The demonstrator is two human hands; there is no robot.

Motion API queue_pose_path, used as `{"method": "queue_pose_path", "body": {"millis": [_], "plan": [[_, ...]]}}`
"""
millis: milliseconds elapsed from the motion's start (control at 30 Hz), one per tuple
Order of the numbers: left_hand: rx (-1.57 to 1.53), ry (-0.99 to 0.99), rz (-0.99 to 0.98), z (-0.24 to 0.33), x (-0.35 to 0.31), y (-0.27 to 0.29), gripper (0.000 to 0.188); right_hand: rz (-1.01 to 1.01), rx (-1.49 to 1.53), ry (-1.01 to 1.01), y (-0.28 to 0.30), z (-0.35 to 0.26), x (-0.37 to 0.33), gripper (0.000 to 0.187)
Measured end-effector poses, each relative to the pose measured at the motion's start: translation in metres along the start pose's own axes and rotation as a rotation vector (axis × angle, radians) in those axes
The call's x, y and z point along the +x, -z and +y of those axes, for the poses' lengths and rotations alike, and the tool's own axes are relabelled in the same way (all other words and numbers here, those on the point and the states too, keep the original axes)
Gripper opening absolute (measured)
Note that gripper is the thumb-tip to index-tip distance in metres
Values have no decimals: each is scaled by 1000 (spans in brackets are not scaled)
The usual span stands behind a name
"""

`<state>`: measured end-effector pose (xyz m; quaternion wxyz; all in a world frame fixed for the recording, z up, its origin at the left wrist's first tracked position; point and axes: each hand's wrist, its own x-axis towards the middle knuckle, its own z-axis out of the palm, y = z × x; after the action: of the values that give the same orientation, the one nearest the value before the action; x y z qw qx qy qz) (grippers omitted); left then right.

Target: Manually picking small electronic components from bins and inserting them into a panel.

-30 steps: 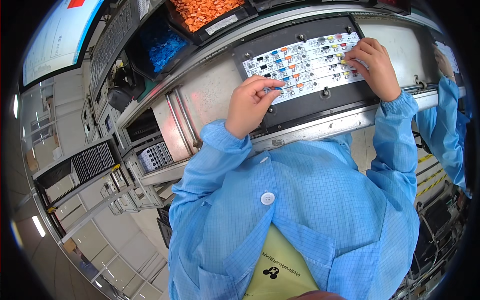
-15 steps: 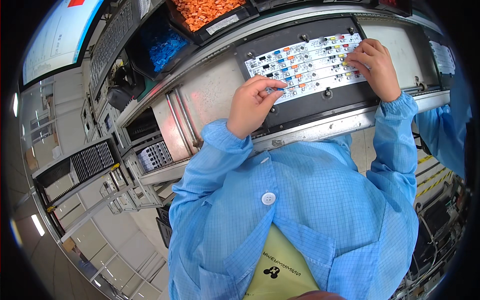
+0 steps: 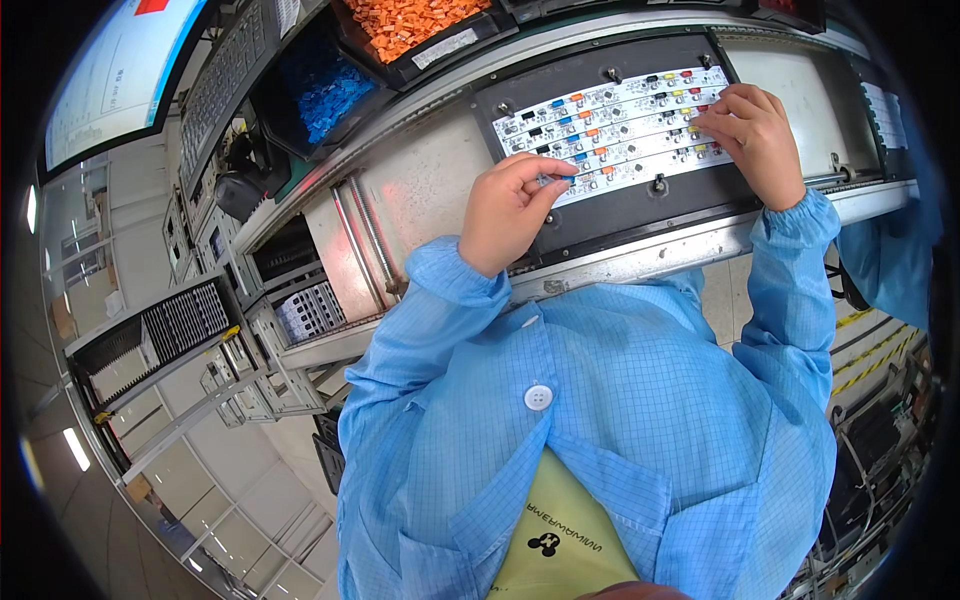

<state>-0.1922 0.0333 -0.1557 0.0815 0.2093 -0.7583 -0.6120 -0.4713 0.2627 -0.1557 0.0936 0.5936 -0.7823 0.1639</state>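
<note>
A white circuit board panel (image 3: 640, 130) of several strips lies in a black carrier (image 3: 690, 215) in front of me. Small blue, orange, black, yellow and red parts stand on its strips. My left hand (image 3: 513, 208) is at the panel's near left corner, thumb and forefinger pinched on a small blue connector (image 3: 570, 180) at the board. Over the right end of the panel, my right hand (image 3: 757, 142) has its fingertips pressed together beside the yellow and red parts. Those fingers hide whatever they may hold.
Beyond the rail stand a bin of orange connectors (image 3: 415, 28) and a bin of blue connectors (image 3: 330, 100). Metal clips (image 3: 659, 185) stick up around the carrier. At far left are a keyboard (image 3: 222, 75) and a screen (image 3: 115, 80). Another person's blue sleeve (image 3: 885, 260) shows at right.
Both my hands and the carrier have shifted very slightly to the right. The left fingers stay pinched on the blue connector. The other person's sleeve at right has moved a little.
</note>
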Motion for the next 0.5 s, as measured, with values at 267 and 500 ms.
{"method": "queue_pose_path", "body": {"millis": [267,500], "plan": [[370,-162,98,14,6,-11,14,157,45,-61,5,-17,-4,26],[521,-311,201,10,13,-28,6,250,137,-122,-9,-32,-5,24]]}}
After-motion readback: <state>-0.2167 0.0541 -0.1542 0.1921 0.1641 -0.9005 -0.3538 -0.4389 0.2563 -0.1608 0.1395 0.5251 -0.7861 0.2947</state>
